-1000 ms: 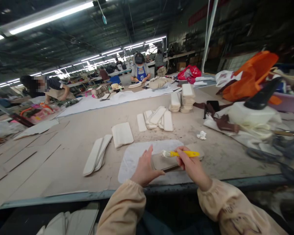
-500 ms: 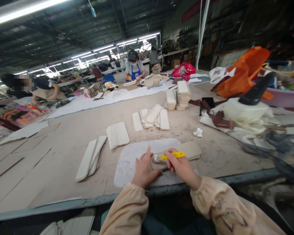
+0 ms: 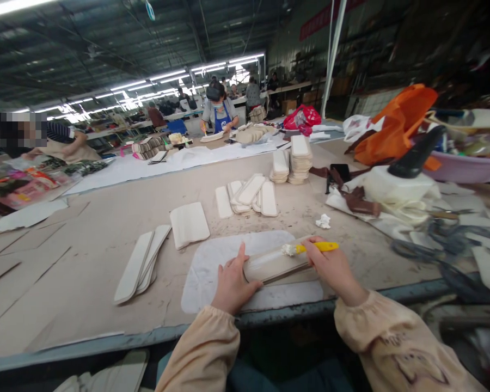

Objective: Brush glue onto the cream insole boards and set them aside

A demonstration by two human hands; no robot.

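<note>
A yellow-handled brush (image 3: 316,247) is gripped in my right hand (image 3: 332,269). Its white, paste-laden bristles touch the top of a stack of long beige board strips (image 3: 269,265). A wet, glossy streak runs along the top strip to the left of the bristles. My left hand (image 3: 234,280) clasps the stack's left end, thumb along the near edge and the other fingers at the far side. Under the stack lies a white rounded sheet (image 3: 204,272) on the worktable (image 3: 85,272).
Strips lie fanned (image 3: 141,264) at the left, beside a wider pale panel pile (image 3: 190,224). Behind are overlapping strips (image 3: 247,196) and taller stacks (image 3: 300,160). To the right are a white jug (image 3: 404,188), scissors (image 3: 436,253) and an orange bag (image 3: 400,128). Co-workers sit across the table.
My right hand has drawn the brush rightward along the top strip, leaving a glossy streak. My left hand stays at the stack's left end. The whole view has shifted slightly.
</note>
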